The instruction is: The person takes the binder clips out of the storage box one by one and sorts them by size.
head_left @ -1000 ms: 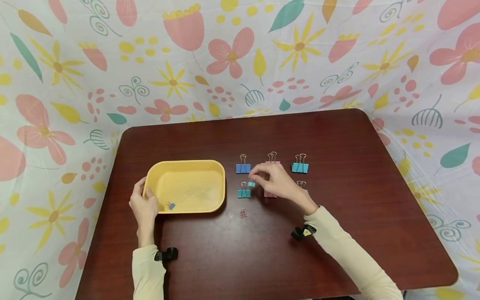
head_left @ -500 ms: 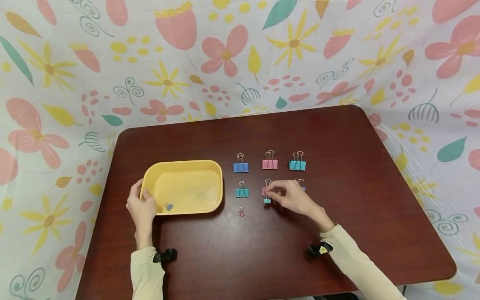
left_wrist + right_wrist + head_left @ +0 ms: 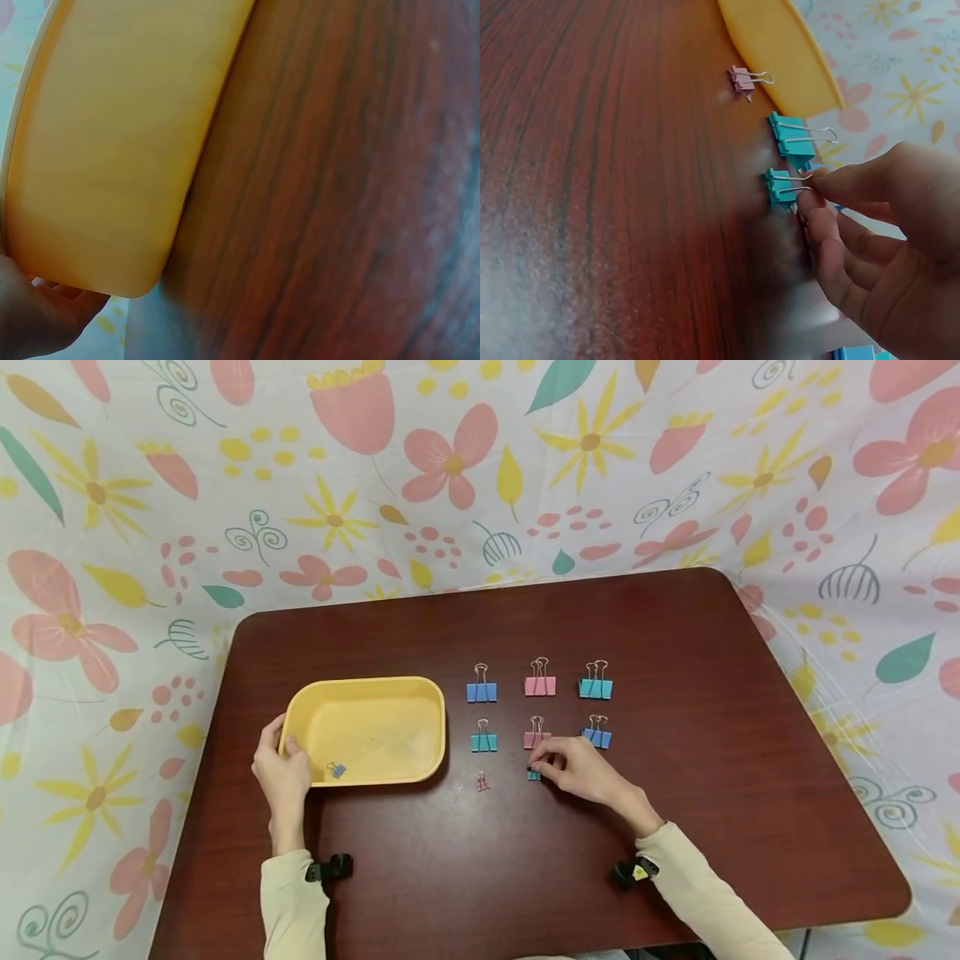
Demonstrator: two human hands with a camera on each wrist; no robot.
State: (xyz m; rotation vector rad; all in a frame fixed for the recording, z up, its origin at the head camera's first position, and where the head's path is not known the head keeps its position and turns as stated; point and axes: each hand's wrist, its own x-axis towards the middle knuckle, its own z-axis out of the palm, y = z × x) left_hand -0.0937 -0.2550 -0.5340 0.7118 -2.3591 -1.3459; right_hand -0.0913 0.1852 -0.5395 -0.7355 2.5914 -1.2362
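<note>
My right hand [image 3: 581,768] pinches the wire handles of a small teal binder clip [image 3: 781,187] between thumb and forefinger, low over the table. In the head view that clip is just in front of a pink binder clip [image 3: 536,741]. To its left lies a small pink binder clip [image 3: 482,781]. At the left, my left hand [image 3: 283,772] grips the left end of a yellow tray [image 3: 438,727], thumb over the rim and fingers outside. A small blue binder clip [image 3: 337,770] lies in the tray's near left corner.
More binder clips stand in rows behind: blue [image 3: 482,692], pink [image 3: 540,686] and teal [image 3: 596,688] at the back, with teal [image 3: 483,742] and blue [image 3: 597,738] ones nearer. A patterned cloth [image 3: 345,468] hangs behind the brown table [image 3: 450,877].
My right hand has carried the small teal clip from beside the left teal clip rightward and nearer, to in front of the middle pink clip. My left hand keeps its hold on the tray.
</note>
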